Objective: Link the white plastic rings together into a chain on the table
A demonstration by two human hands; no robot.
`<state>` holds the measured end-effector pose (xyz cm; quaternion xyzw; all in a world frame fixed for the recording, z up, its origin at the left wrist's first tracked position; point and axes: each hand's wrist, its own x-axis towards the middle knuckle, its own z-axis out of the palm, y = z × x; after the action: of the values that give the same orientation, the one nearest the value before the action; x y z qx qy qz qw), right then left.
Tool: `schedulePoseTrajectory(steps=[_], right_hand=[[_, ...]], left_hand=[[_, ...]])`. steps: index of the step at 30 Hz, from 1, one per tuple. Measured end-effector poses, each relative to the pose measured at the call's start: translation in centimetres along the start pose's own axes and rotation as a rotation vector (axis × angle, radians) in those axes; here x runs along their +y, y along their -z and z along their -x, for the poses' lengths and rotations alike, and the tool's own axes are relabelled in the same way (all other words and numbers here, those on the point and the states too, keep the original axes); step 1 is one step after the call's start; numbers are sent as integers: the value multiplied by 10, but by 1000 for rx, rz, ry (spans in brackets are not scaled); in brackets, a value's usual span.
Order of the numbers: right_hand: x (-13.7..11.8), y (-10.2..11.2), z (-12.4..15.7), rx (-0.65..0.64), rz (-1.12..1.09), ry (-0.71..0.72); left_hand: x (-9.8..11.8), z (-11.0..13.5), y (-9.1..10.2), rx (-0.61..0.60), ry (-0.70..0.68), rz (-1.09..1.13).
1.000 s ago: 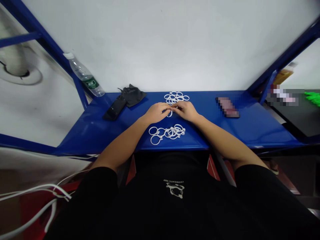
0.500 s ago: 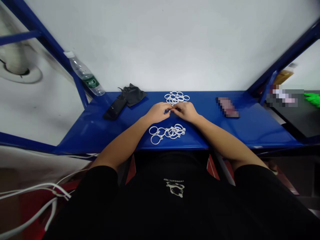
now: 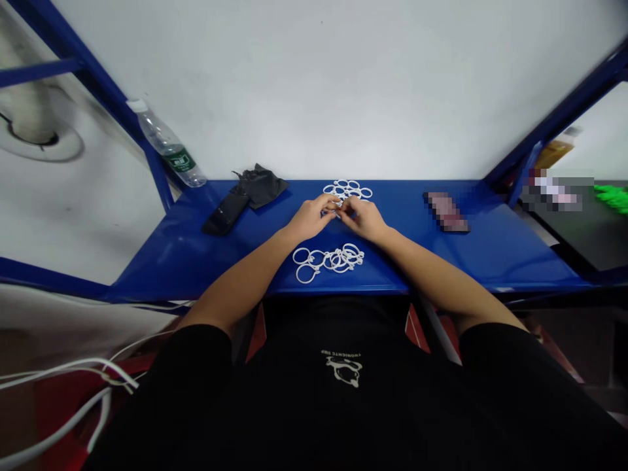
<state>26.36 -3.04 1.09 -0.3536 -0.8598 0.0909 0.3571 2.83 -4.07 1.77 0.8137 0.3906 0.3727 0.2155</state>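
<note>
Facing each other beside the farther white rings (image 3: 347,191), both hands (image 3: 311,219)

We've got L hand (image 3: 312,218) & R hand (image 3: 367,219) close tog. nr. ctr. of frame, backs up, fingers (image 3: 330,198) bent inward, tips v. close; can't tell if touching. Our L forearm (image 3: 245,271) slants up from lwr. L, R forearm (image 3: 436,268) from lwr. R.

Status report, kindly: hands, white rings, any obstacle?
Left hand, right hand: fingertips close together, grip unclear. Thin white round plastic-looking rings: one cluster on near side, another beyond hands. Crumpled black bag: off left, apparently not in the way.
</note>
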Motion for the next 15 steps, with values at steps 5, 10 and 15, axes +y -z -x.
schedulePoseTrajectory(steps=[5,10,15], right_hand=[[2,0,-2,-22,34,8],[15,5,-8,60,139,-115],[22,23,-9,-15,13,-112]], left_hand=[[-2,-2,1,33,-20,-62],[1,-6,7,44,-105,-236],[5,-2,28,-75,17,-219]])
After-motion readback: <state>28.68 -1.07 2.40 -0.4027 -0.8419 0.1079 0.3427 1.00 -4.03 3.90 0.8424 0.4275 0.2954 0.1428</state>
